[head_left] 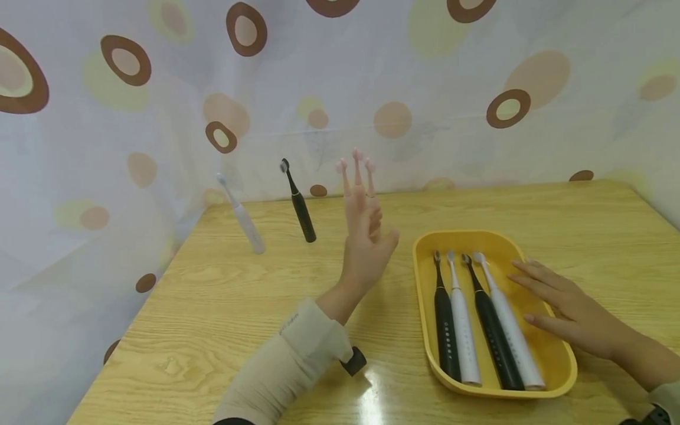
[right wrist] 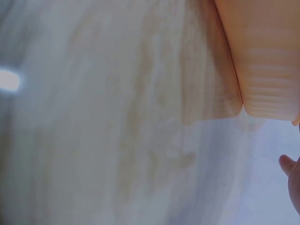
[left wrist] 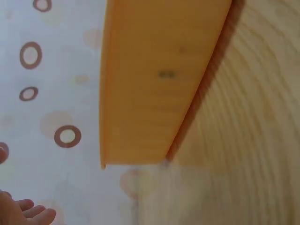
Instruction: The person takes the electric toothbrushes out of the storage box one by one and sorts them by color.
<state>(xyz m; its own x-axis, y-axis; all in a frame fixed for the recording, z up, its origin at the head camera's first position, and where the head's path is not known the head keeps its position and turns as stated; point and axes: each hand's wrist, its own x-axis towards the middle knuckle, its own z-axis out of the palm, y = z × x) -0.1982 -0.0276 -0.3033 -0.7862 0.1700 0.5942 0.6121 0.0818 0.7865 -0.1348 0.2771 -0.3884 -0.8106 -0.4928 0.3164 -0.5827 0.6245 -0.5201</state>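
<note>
My left hand (head_left: pixel 366 251) is raised over the table, thumb spread away from the fingers. Just behind it, pink toothbrush heads (head_left: pixel 357 156) stick up, doubled by motion blur; the hand hides the lower parts. In the left wrist view, its fingers (left wrist: pixel 35 213) show at the lower left, with no toothbrush visible between them and the thumb. My right hand (head_left: pixel 568 307) lies with straight fingers across the right rim of a yellow tray (head_left: pixel 425 295). Inside the tray, two black electric toothbrushes (head_left: pixel 445 330) alternate with two white ones (head_left: pixel 464 336).
A white electric toothbrush (head_left: pixel 247 227) and a black one (head_left: pixel 303 215) stand upright toward the table's back left. A spotted cloth (head_left: pixel 329 77) hangs behind the wooden table (head_left: pixel 223 313). The tray's outer wall (left wrist: pixel 164 93) fills much of the left wrist view.
</note>
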